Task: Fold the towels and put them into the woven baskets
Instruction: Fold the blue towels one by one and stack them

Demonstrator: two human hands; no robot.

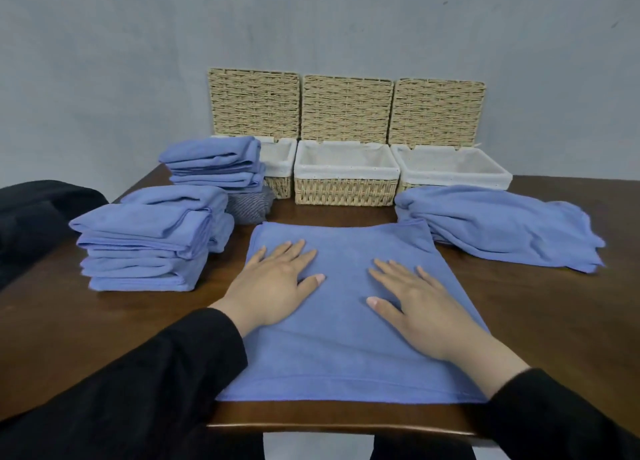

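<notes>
Blue towel [349, 321] lay flat at near centre of table [554, 321], long axis running near-far, near hem at table edge. My left hand [273, 286] and right hand [420, 314] pressed on it, fingers straight, grasping nothing. Looked soft, light, limp; likely best pinched at far corners. Folded stacks [145, 248] sat left, loose pile [502, 227] right, woven baskets [346, 182] far, lids up.

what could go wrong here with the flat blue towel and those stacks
The flat blue towel reaches the wooden table's near edge, so it might slide off as the left hand and right hand fold it. The near stack of folded blue towels looks uneven and might topple if bumped.
</notes>
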